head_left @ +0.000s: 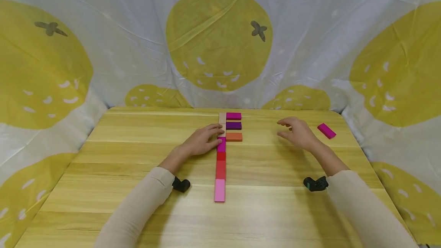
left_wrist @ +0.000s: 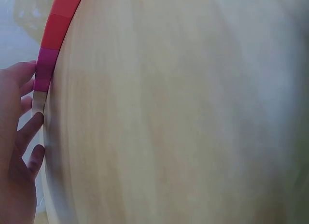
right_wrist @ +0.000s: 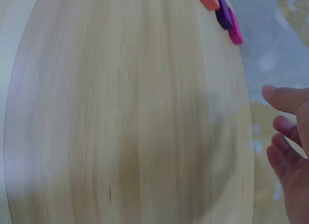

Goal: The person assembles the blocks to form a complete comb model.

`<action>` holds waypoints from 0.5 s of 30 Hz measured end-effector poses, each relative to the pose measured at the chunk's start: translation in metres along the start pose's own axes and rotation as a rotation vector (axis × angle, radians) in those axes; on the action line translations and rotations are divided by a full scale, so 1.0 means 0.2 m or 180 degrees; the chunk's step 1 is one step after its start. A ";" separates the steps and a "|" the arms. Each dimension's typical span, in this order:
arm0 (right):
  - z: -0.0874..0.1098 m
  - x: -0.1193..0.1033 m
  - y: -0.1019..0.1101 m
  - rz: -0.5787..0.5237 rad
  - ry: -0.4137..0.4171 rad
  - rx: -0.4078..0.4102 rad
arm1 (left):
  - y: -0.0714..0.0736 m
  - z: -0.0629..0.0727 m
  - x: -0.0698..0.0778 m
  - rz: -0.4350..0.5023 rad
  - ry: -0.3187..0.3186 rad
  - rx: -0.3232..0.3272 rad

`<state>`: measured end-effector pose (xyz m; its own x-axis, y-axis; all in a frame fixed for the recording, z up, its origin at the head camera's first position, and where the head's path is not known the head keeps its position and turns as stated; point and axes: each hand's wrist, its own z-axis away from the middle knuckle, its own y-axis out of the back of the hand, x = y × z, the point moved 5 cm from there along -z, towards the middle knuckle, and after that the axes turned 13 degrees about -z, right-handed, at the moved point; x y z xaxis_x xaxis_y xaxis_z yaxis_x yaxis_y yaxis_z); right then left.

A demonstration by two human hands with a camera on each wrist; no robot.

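Note:
A straight column of flat blocks lies on the table: tan (head_left: 222, 118), magenta (head_left: 221, 147), red (head_left: 221, 167) and, nearest me, pink (head_left: 219, 190). My left hand (head_left: 203, 141) rests along its left side, the thumb at the magenta block and the fingertips on the tan part; the left wrist view shows these fingers spread. Just right of the column's far end, a magenta block (head_left: 233, 116), a purple block (head_left: 233, 126) and an orange block (head_left: 234, 137) extend sideways. Farther right, my right hand (head_left: 299, 133) hovers over the table with loosely bent fingers, holding nothing.
Beyond the right hand, a loose magenta block (head_left: 326, 131) lies at a slant near the table's right edge. The wooden table (head_left: 268, 217) meets a white curtain (head_left: 131, 41) with yellow fruit prints at the back and sides.

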<state>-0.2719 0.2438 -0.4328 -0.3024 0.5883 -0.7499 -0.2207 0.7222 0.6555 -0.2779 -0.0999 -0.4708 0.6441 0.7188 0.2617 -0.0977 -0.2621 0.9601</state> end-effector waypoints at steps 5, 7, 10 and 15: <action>0.05 0.05 0.09 0.0096 -0.0047 0.0015 | 0.00 0.00 0.00 -0.0008 0.0017 0.0002; 0.06 0.07 0.13 0.0109 -0.0092 0.0030 | 0.00 0.00 0.00 -0.0014 0.0013 -0.0001; 0.09 0.12 0.18 0.0120 -0.0192 0.0074 | 0.00 0.00 0.00 -0.0025 0.0015 -0.0017; 0.14 0.16 0.26 0.0148 -0.0304 0.0142 | 0.00 0.00 0.00 -0.0041 0.0035 -0.0044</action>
<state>-0.2671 0.3107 -0.4259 -0.2211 0.6519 -0.7253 -0.1663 0.7076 0.6867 -0.2788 -0.0994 -0.4710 0.6371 0.7290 0.2503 -0.1001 -0.2437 0.9647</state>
